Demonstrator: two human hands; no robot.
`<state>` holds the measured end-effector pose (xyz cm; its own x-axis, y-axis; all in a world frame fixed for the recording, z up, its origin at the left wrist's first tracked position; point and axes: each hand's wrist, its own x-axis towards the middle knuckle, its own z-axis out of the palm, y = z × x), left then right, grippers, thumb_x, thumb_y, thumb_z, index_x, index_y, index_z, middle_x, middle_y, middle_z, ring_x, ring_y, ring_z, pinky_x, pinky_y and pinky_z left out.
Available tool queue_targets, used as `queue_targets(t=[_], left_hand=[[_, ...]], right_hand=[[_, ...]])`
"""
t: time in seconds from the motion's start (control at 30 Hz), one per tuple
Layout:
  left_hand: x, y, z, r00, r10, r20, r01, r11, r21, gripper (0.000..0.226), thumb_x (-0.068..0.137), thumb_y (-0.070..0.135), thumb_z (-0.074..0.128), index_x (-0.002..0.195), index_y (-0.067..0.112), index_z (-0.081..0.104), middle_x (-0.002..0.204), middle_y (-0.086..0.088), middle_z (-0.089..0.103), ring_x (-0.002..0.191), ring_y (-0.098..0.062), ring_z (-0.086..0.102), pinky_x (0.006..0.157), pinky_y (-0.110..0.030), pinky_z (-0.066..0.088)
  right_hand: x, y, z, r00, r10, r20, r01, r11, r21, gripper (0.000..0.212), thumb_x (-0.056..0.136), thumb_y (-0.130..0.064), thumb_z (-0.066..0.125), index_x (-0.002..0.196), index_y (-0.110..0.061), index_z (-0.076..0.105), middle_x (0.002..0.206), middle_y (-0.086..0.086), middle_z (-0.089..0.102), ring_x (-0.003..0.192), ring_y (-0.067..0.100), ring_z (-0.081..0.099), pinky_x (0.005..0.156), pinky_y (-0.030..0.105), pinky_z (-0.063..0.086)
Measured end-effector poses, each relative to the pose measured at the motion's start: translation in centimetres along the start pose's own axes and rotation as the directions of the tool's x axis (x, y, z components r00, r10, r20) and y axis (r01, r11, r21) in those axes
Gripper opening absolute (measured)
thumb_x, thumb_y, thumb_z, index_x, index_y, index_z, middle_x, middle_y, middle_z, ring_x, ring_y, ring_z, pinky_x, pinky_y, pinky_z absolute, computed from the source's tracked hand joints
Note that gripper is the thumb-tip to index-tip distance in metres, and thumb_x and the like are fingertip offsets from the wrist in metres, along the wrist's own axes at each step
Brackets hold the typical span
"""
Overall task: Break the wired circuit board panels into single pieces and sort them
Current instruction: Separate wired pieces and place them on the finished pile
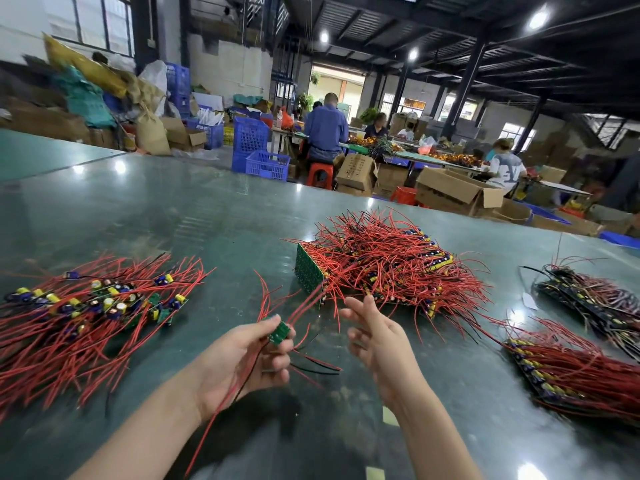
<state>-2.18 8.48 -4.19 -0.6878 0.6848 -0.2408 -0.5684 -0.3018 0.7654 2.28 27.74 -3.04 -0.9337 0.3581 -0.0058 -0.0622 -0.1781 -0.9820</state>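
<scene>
Tangles threaten: our left hand (242, 355) pinches the small green wired board (278, 331), right hand (375, 336) slack-fingered beside trailing red leads (277, 299).

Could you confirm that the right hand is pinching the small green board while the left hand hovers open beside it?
Not quite: the hands are swapped. In the head view the left hand pinches the small green board, and the right hand hovers open beside it, holding nothing.

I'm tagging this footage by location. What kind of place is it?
Most likely a factory assembly hall: piles of wired circuit boards on a long green worktable, workers at benches behind, cardboard cartons and blue crates around.
</scene>
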Motion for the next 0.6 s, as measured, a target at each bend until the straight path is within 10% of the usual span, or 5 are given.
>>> queue_targets(t=[0.17, 0.3, 0.43, 0.6], left_hand=[[-1.4, 4.1, -1.5, 0.912, 0.279, -0.3, -0.14, 0.901, 0.409, 0.015, 0.095, 0.009, 0.048, 0.091, 0.007, 0.063, 0.068, -0.004, 0.065, 0.045, -0.01, 0.051, 0.039, -0.022, 0.042], [-3.0, 7.8, -5.2, 0.673, 0.667, -0.32, 0.114, 0.335, 0.935, 0.016, 0.092, 0.013, 0.057, 0.076, 0.016, 0.061, 0.073, -0.006, 0.068, 0.055, -0.018, 0.055, 0.052, -0.026, 0.041], [-4.5, 10.0, -8.5, 0.457, 0.836, -0.304, 0.516, 0.029, 0.856, 0.011, 0.09, 0.03, 0.057, 0.092, 0.022, 0.064, 0.097, -0.01, 0.07, 0.092, -0.03, 0.062, 0.077, -0.037, 0.051], [-4.5, 8.2, -10.0, 0.446, 0.859, -0.251, 0.664, -0.13, 0.736, 0.041, 0.079, 0.025, 0.071, 0.118, 0.016, 0.063, 0.123, -0.013, 0.059, 0.114, -0.041, 0.042, 0.092, -0.048, 0.04]], right_hand=[[0.5, 1.0, -0.3, 0.99, 0.086, -0.108, -0.09, 0.995, -0.034, 0.031, 0.097, -0.029, 0.05, 0.092, -0.009, 0.074, 0.069, -0.004, 0.066, 0.056, 0.009, 0.042, 0.059, 0.023, 0.032], [0.5, 0.9, -0.1, 0.991, 0.08, -0.111, -0.088, 0.994, -0.067, 0.028, 0.096, -0.025, 0.052, 0.087, -0.011, 0.075, 0.068, -0.003, 0.066, 0.054, 0.007, 0.042, 0.051, 0.018, 0.031], [0.2, 0.9, 0.3, 0.995, 0.079, -0.066, -0.088, 0.984, -0.153, 0.029, 0.098, -0.022, 0.049, 0.088, -0.012, 0.074, 0.068, -0.003, 0.065, 0.052, 0.007, 0.043, 0.049, 0.016, 0.032], [-0.2, 0.9, 0.9, 0.998, 0.068, -0.014, -0.07, 0.967, -0.245, 0.03, 0.099, -0.02, 0.046, 0.088, -0.013, 0.073, 0.063, -0.006, 0.065, 0.053, 0.006, 0.044, 0.049, 0.013, 0.033]])
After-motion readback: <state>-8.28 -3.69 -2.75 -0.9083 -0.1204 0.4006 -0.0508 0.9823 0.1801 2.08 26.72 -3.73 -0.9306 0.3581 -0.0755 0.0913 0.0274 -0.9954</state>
